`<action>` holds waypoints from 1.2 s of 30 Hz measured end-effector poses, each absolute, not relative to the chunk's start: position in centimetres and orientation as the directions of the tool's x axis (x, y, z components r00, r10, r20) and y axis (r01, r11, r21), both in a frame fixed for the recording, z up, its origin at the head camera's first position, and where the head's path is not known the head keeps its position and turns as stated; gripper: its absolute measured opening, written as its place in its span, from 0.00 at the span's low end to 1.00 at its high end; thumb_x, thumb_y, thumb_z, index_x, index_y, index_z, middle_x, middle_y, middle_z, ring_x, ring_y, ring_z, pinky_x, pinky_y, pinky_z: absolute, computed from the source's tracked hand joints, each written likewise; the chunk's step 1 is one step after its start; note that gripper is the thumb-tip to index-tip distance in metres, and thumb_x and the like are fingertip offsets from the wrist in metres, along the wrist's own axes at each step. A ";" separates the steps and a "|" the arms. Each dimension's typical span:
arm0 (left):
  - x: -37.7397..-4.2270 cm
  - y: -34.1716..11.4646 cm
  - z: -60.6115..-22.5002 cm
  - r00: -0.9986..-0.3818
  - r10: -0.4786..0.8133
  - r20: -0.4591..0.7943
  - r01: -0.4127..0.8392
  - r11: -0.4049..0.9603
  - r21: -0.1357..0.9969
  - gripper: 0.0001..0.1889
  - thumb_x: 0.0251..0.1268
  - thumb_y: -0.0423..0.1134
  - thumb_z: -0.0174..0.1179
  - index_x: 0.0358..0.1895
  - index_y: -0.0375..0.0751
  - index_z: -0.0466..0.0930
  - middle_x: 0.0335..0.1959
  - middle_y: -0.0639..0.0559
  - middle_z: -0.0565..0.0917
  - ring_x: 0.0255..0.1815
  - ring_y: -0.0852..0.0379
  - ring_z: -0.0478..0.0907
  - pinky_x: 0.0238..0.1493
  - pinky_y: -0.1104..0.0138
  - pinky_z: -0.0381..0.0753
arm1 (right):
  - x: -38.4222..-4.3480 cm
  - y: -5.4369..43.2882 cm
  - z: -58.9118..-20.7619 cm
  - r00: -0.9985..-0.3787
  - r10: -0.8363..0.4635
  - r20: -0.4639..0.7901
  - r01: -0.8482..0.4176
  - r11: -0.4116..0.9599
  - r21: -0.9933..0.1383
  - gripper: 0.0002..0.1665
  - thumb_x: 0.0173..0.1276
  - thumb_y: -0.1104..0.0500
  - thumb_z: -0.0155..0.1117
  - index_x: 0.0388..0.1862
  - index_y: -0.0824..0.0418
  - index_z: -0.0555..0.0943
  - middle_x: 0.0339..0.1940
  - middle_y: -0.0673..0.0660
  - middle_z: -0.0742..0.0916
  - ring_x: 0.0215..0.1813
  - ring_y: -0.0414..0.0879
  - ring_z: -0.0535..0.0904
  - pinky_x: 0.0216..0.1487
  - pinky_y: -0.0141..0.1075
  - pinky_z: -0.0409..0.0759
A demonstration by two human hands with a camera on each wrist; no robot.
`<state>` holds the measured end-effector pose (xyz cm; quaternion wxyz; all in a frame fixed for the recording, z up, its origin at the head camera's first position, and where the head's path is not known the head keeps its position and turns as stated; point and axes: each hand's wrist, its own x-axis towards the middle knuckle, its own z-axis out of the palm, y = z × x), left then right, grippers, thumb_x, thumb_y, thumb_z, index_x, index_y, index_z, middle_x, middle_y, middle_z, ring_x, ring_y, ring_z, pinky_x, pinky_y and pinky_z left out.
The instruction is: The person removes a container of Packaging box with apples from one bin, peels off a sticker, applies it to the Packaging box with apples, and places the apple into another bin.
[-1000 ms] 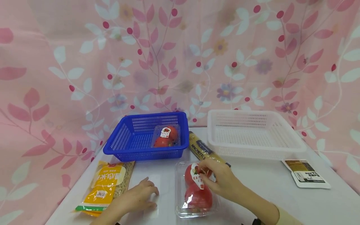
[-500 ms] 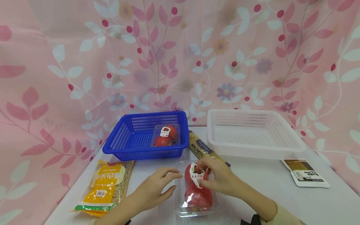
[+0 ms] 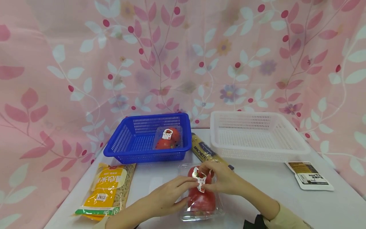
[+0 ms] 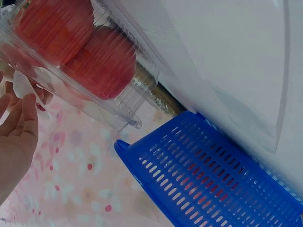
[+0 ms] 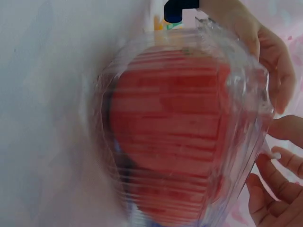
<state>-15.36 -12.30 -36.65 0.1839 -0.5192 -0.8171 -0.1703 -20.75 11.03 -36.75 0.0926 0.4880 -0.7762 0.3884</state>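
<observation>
A clear plastic box of red tomatoes (image 3: 201, 202) lies on the table in front of me. A white paper label (image 3: 201, 183) on its lid is partly lifted, with a bent edge. My right hand (image 3: 221, 179) pinches this label between thumb and fingers; the right wrist view shows the fingertips on it. From the left, my left hand (image 3: 167, 195) reaches over the lid with fingers extended, its fingertips at the label's left edge. Whether they touch it is hard to tell. The left wrist view shows the box's ribbed side and my left hand (image 4: 16, 146) beside it.
Behind stands a blue basket (image 3: 148, 156) holding another tomato box (image 3: 167, 139). To its right are a white basket (image 3: 260, 153) and a spaghetti packet (image 3: 208, 152) between the two. A yellow bag (image 3: 107, 190) lies left, a small pouch (image 3: 310, 176) right.
My left hand has moved right from the bare table to the lid, near the label. My right hand keeps to the label, which has bent and shifted a little.
</observation>
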 end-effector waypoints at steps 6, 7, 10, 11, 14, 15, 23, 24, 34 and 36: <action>-15.2 -12.2 -36.8 -0.426 0.781 0.456 0.900 0.418 0.125 0.23 0.56 0.34 0.61 0.56 0.41 0.71 0.56 0.51 0.74 0.58 0.60 0.70 0.57 0.73 0.67 | -21.3 11.2 -36.9 -0.512 -0.710 0.483 -0.813 0.219 -0.539 0.21 0.48 0.61 0.73 0.40 0.55 0.74 0.32 0.47 0.80 0.34 0.41 0.75 0.32 0.35 0.78; -15.2 -12.2 -36.8 -0.426 0.783 0.454 0.900 0.418 0.123 0.22 0.56 0.34 0.61 0.56 0.41 0.71 0.55 0.51 0.74 0.57 0.60 0.70 0.56 0.72 0.68 | -21.3 11.1 -37.0 -0.516 -0.712 0.477 -0.809 0.222 -0.544 0.21 0.48 0.61 0.73 0.40 0.55 0.74 0.32 0.47 0.80 0.34 0.41 0.75 0.32 0.35 0.78; -15.2 -12.3 -37.0 -0.434 0.781 0.448 0.897 0.421 0.135 0.21 0.56 0.34 0.61 0.55 0.41 0.72 0.54 0.52 0.75 0.56 0.61 0.71 0.56 0.73 0.68 | -21.3 11.1 -37.1 -0.522 -0.715 0.465 -0.803 0.229 -0.550 0.20 0.48 0.61 0.73 0.39 0.54 0.74 0.33 0.45 0.80 0.34 0.43 0.76 0.32 0.35 0.78; -15.2 -12.3 -37.0 -0.431 0.782 0.450 0.898 0.420 0.128 0.21 0.56 0.34 0.61 0.55 0.42 0.72 0.54 0.52 0.75 0.56 0.61 0.71 0.55 0.73 0.69 | -21.3 11.1 -37.2 -0.523 -0.716 0.462 -0.803 0.233 -0.548 0.20 0.48 0.61 0.73 0.39 0.54 0.74 0.33 0.44 0.80 0.34 0.43 0.76 0.32 0.35 0.77; -15.1 -12.3 -37.2 -0.427 0.779 0.460 0.901 0.411 0.140 0.19 0.56 0.34 0.61 0.53 0.41 0.74 0.53 0.51 0.76 0.55 0.61 0.72 0.55 0.73 0.69 | -21.2 11.0 -37.4 -0.520 -0.720 0.459 -0.811 0.247 -0.530 0.20 0.49 0.61 0.73 0.39 0.53 0.74 0.33 0.43 0.79 0.34 0.42 0.75 0.34 0.33 0.76; -15.1 -12.2 -37.3 -0.422 0.778 0.466 0.903 0.406 0.139 0.18 0.56 0.34 0.62 0.52 0.41 0.74 0.52 0.50 0.76 0.55 0.60 0.72 0.55 0.72 0.69 | -21.2 11.0 -37.5 -0.521 -0.723 0.454 -0.814 0.259 -0.520 0.20 0.49 0.60 0.72 0.39 0.52 0.74 0.33 0.43 0.79 0.35 0.41 0.75 0.34 0.33 0.76; -14.9 -12.3 -37.6 -0.416 0.789 0.453 0.907 0.397 0.141 0.17 0.56 0.34 0.61 0.51 0.41 0.75 0.51 0.51 0.77 0.54 0.61 0.72 0.56 0.73 0.68 | -20.2 10.8 -37.2 -0.570 -0.730 0.377 -0.802 0.395 -0.447 0.20 0.51 0.55 0.71 0.43 0.52 0.76 0.35 0.39 0.78 0.40 0.36 0.70 0.39 0.30 0.74; -14.9 -12.3 -37.6 -0.421 0.789 0.447 0.905 0.398 0.149 0.17 0.56 0.33 0.61 0.51 0.41 0.75 0.51 0.51 0.77 0.55 0.61 0.72 0.56 0.73 0.68 | -20.1 10.8 -37.2 -0.574 -0.729 0.374 -0.803 0.410 -0.432 0.20 0.51 0.54 0.71 0.43 0.52 0.76 0.35 0.39 0.78 0.40 0.36 0.70 0.40 0.30 0.74; -15.4 -12.3 -37.8 -0.353 0.803 0.481 0.922 0.386 0.032 0.18 0.56 0.36 0.61 0.51 0.42 0.75 0.46 0.55 0.78 0.49 0.61 0.72 0.53 0.75 0.69 | -20.3 10.6 -37.3 -0.563 -0.698 0.442 -0.826 0.488 -0.282 0.19 0.51 0.50 0.70 0.42 0.51 0.78 0.38 0.42 0.78 0.43 0.36 0.72 0.44 0.34 0.75; -15.4 -12.3 -37.7 -0.355 0.806 0.473 0.919 0.393 0.020 0.17 0.57 0.36 0.60 0.51 0.42 0.75 0.46 0.55 0.78 0.48 0.61 0.71 0.52 0.76 0.69 | -20.5 10.5 -37.4 -0.569 -0.693 0.444 -0.822 0.496 -0.279 0.18 0.52 0.50 0.70 0.41 0.51 0.78 0.38 0.43 0.78 0.43 0.37 0.72 0.45 0.35 0.75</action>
